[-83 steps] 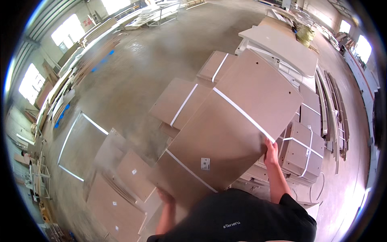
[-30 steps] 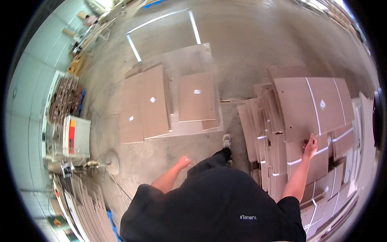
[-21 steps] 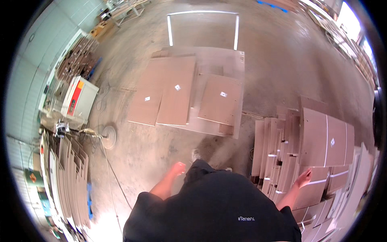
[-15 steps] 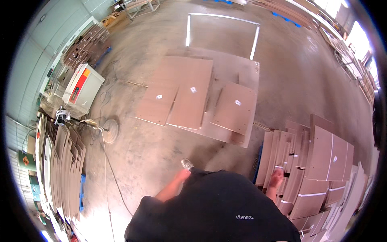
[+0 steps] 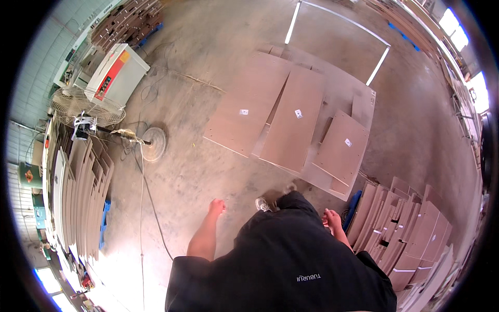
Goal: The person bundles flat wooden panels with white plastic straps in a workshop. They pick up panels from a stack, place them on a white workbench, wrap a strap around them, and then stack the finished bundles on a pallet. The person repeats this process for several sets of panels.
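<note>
So the strapped brown panel stack is sitting near right, closest to the right hand but not touching it; that grip is curling closed. Left hand's also clenching loosely, hanging above the floor. Farther out, labelled brown panels are lying flat. A fan is standing left, a white cabinet just beyond.

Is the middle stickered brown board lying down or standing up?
Lying down: the middle brown rectangular board faces up, its white sticker showing.
</note>
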